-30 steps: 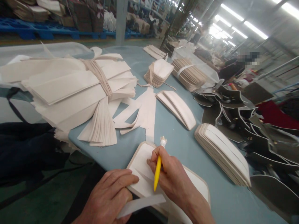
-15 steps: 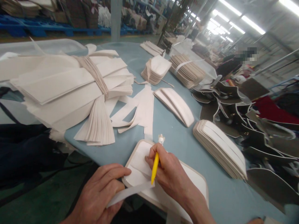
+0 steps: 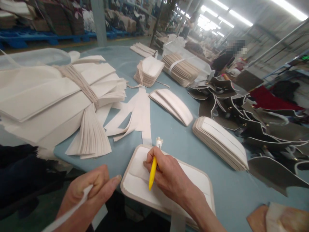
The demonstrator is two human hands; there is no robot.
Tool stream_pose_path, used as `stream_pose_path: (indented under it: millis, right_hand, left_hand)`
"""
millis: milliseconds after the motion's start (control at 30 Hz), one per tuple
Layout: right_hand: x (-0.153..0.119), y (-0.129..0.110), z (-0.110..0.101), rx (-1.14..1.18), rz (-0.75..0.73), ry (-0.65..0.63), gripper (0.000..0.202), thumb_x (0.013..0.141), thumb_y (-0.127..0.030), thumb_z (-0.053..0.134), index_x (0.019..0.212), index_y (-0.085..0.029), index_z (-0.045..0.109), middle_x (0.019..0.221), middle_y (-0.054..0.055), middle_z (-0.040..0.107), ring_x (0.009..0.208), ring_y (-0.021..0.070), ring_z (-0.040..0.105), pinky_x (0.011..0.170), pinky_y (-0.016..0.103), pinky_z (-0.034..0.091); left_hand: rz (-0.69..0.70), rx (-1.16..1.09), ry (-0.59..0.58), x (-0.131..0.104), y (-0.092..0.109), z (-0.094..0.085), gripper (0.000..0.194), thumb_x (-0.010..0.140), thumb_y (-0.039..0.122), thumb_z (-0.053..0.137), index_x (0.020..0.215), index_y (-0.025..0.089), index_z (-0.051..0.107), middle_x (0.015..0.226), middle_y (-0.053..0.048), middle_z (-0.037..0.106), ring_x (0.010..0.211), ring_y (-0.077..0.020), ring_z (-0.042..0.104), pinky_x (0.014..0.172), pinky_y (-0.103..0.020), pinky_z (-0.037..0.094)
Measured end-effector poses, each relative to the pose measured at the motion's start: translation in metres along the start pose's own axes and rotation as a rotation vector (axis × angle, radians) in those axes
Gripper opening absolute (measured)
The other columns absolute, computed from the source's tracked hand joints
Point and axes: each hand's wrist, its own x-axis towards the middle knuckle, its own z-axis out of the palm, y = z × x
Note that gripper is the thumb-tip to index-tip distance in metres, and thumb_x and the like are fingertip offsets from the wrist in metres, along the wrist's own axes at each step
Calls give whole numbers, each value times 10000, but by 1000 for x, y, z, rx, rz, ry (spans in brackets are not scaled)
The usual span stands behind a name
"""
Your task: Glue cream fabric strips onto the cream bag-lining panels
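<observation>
My left hand (image 3: 89, 190) is left of the pale panel, apart from it, closed around a thin white strip (image 3: 70, 212) that trails down toward the bottom edge. My right hand (image 3: 166, 174) grips a slim yellow pen-like tool (image 3: 153, 174), its tapered end toward me, and rests over the panel. That white panel (image 3: 200, 180) has rounded corners and a beige rim; it lies at the table's near edge, partly covered by my right hand and forearm. Just beyond my knuckles is a small white knobbly piece (image 3: 159, 142); I cannot tell if it belongs to the tool.
A large tied bundle of cream strips (image 3: 60, 96) covers the table's left. Loose strips (image 3: 142, 109) lie ahead. Curved panels (image 3: 172, 104) and a stack of panels (image 3: 219, 141) sit to the right, beside dark white-edged pieces (image 3: 265, 167). Tied stacks (image 3: 181, 69) stand behind.
My left hand has left the panel's edge and moved down-left, pulling the white strip away from it. My right hand stays over the panel with the yellow tool. The view has shifted right.
</observation>
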Motion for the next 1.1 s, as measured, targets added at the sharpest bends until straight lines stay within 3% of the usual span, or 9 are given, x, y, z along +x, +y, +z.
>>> stream_pose_path:
  millis: [67,133,233,300,367,433,633,900,1100]
  right_hand:
    - [0,1,0,8,9,-9,178,878,-87,516,895,-259,472,629,-91,471,573,142,451,618,244,286]
    - [1,1,1,8,11,-21,207,875,-64,533,900,-259,470,633,-93,474,578,140,455,626,242,284]
    - [2,0,1,-9,21,-25,234,878,-39,546,899,-257,465,656,-87,495,595,140,465,633,240,282]
    - [3,0,0,-17,31,-32,256,869,-19,556,906,-256,465,670,-85,506,604,139,473,634,238,279]
    - [3,-1,0,-10,38,-42,294,843,14,558,917,-256,468,679,-88,512,609,136,481,635,234,279]
    - [2,-1,-1,11,38,-47,319,824,35,553,922,-257,469,676,-92,513,605,134,483,634,230,282]
    - [2,-1,-2,34,56,-44,242,884,-34,559,902,-256,464,659,-91,503,587,137,471,626,235,286]
    - [-3,-8,-1,-64,135,-12,156,967,-161,612,934,-259,495,659,-77,543,625,158,530,626,244,283]
    - [-3,-19,1,-333,245,-33,106,990,-194,643,1024,-239,553,728,-17,677,746,229,688,614,264,259]
  left_hand:
    - [281,165,-68,3,2,1,470,935,293,635,551,208,376,517,81,347,411,-43,375,427,-171,330]
    - [498,274,-82,7,0,2,350,952,225,615,628,210,485,520,92,423,418,-37,442,456,-163,358]
    - [600,343,-111,14,-11,3,61,974,219,620,944,214,672,708,62,679,595,-66,657,610,-147,502]
    - [660,393,-130,19,-21,1,174,994,202,580,1121,223,697,975,-1,776,834,-108,746,774,-170,564]
    - [741,444,-167,21,-29,-1,277,1006,185,532,1227,232,691,1209,-50,765,1024,-147,749,896,-213,576]
    - [804,493,-231,23,-32,-4,325,1012,203,512,1289,243,677,1346,-67,722,1084,-167,737,920,-244,580]
    - [855,591,-343,25,-30,-5,349,1036,252,449,1299,241,679,1399,-70,703,886,-154,731,785,-266,579]
    - [823,609,-329,21,-39,-4,385,992,214,472,1313,284,674,1435,-65,680,954,-167,746,863,-265,575]
    - [856,601,-313,19,-44,-5,365,1017,275,460,1332,270,645,1434,-70,679,1000,-176,741,866,-277,567]
